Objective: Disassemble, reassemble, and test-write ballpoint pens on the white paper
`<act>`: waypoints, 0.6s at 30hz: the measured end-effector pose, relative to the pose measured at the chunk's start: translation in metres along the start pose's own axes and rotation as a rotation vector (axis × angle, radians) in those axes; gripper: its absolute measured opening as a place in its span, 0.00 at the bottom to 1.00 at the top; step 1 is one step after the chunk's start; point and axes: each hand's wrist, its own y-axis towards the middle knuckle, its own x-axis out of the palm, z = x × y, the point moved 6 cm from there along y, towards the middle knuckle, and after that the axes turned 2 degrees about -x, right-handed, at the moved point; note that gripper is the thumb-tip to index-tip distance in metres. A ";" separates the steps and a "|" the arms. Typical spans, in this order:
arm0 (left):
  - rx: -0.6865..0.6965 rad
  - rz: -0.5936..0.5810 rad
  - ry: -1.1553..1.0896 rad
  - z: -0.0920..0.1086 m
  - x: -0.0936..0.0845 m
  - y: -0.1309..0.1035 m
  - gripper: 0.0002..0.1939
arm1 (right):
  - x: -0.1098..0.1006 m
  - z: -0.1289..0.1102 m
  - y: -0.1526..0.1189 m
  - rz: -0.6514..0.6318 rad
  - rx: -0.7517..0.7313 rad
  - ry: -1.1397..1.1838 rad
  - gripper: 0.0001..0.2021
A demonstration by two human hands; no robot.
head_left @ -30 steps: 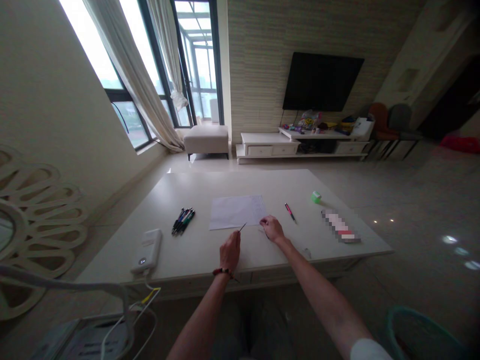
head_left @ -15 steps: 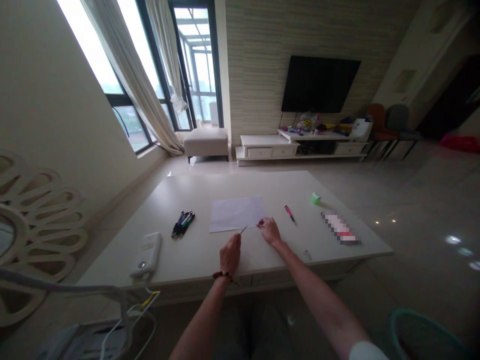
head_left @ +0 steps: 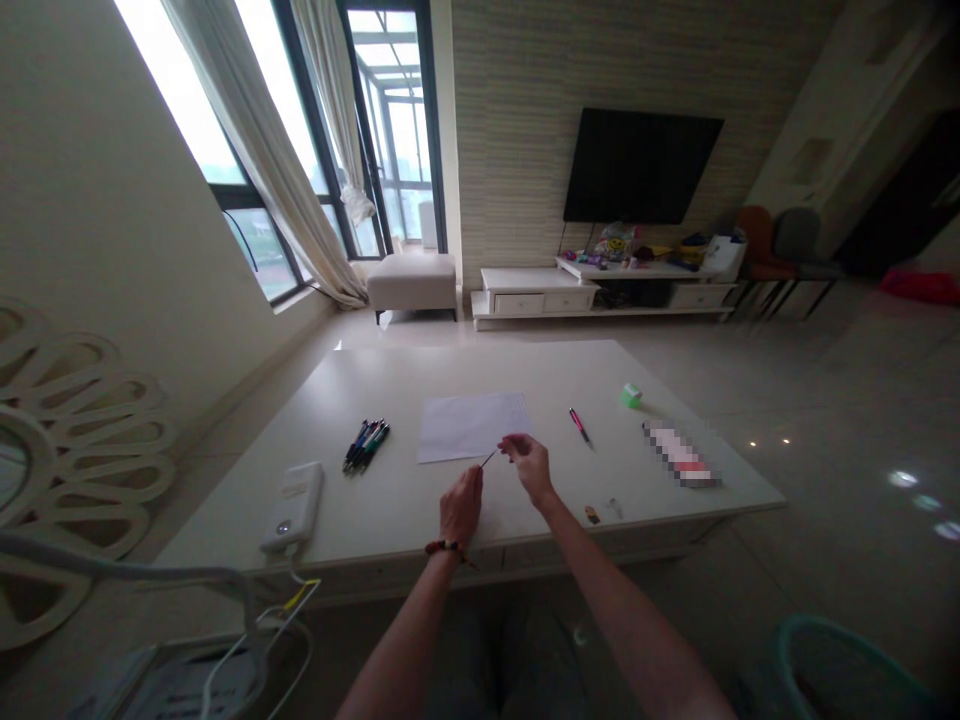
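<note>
My left hand, with a beaded bracelet at the wrist, is closed around a thin dark stick, perhaps a pen refill. Its tip points up and to the right, past the fingers. Close to that tip is my right hand, thumb and fingers pinched together; whatever they may hold is too small to make out. Just beyond both hands a white sheet of paper lies flat on the white table. A pink and black pen rests right of the paper.
Several pens lie bunched at the left, near a white box-shaped device with a cable. A green cube-like item and a blurred-out packet are at the right. Two small objects, one dark and yellowish, sit by the front edge.
My right hand has moved left and slightly nearer, closer to the stick's tip. The small dark and yellowish object beside my right forearm now shows. My left hand has barely moved.
</note>
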 end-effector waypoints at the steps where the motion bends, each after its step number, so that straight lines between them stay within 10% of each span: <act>1: -0.002 0.000 0.000 0.000 0.000 0.000 0.14 | 0.001 0.000 0.000 -0.007 -0.001 -0.004 0.16; 18: 0.036 0.033 -0.023 0.000 -0.001 -0.001 0.14 | 0.007 0.012 -0.003 -0.219 -0.020 -0.257 0.15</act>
